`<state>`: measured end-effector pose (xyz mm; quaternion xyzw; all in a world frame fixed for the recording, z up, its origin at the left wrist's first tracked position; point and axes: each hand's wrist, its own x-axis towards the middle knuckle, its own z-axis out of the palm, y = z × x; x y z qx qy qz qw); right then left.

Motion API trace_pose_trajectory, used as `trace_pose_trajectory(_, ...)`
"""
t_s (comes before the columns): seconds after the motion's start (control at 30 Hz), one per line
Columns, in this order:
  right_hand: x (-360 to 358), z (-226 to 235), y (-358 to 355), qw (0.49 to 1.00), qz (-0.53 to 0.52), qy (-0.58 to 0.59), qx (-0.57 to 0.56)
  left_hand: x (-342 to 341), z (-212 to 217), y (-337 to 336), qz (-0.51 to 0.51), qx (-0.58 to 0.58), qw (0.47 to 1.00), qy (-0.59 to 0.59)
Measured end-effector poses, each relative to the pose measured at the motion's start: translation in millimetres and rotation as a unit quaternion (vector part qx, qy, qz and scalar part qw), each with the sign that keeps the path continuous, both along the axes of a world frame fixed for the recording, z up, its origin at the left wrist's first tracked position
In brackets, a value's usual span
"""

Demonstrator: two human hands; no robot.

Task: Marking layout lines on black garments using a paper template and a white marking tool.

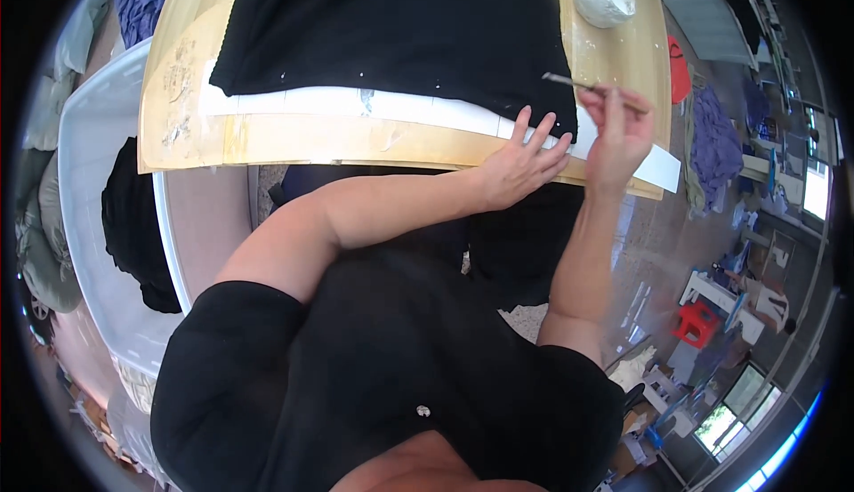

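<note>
A black cloth point(391, 29) lies spread on a wooden table point(294, 141), over a long white paper strip point(356, 103) near the front edge. My left hand point(520, 163) rests flat, fingers spread, on the strip and the cloth's lower right edge. My right hand point(618, 132) is raised just right of it and pinches a thin stick-like tool point(578, 85) that points left over the cloth's corner. What the tool is exactly I cannot tell.
A white lump in a clear bag point(605, 0) sits at the table's far right. A large white plastic tub point(93, 181) holding dark cloth point(133, 225) stands to the left. Clothes, a red stool point(696, 323) and furniture lie on the floor to the right.
</note>
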<state>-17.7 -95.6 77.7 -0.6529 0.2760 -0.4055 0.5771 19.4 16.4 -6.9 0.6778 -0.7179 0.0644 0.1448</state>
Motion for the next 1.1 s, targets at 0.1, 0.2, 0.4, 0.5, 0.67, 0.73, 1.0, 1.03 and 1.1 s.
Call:
trace_pose_trajectory(0.1, -5, -7, 26, 0.999, 0.029, 0.024, -0.028, 0, 2, 0, -0.007, 0.000, 1.000, -0.008)
trace_pose_trajectory(0.2, -4, -14, 33, 0.998, 0.046, 0.032, -0.026, 2, 6, 2, -0.013, 0.017, 1.000, -0.018)
trace_pose_trajectory(0.4, 3, -27, 35, 0.994, 0.069, 0.075, -0.035, -5, -5, -4, 0.012, 0.012, 0.998, -0.056)
trace_pose_trajectory(0.5, 7, -24, 33, 0.991, 0.071, 0.100, -0.051, -2, -2, -5, 0.014, 0.013, 0.998, -0.066)
trace_pose_trajectory(0.67, 18, 4, 22, 0.997, -0.011, -0.025, -0.066, 4, 9, 1, 0.006, -0.013, 0.999, -0.029)
trace_pose_trajectory(0.73, 35, 17, -8, 0.987, -0.079, -0.082, -0.112, 4, 4, 0, 0.002, -0.016, 1.000, -0.014)
trace_pose_trajectory(1.0, 98, -3, -174, 0.894, -0.140, 0.255, -0.340, 14, 32, 5, -0.053, 0.007, 0.979, 0.197)
trace_pose_trajectory(1.03, 87, 0, -177, 0.897, -0.129, 0.208, -0.369, 32, 42, 2, -0.026, -0.012, 0.981, 0.192)
trace_pose_trajectory(1.1, 48, 49, -129, 0.836, -0.185, 0.270, -0.440, 106, 99, -6, 0.004, -0.080, 0.990, 0.118)
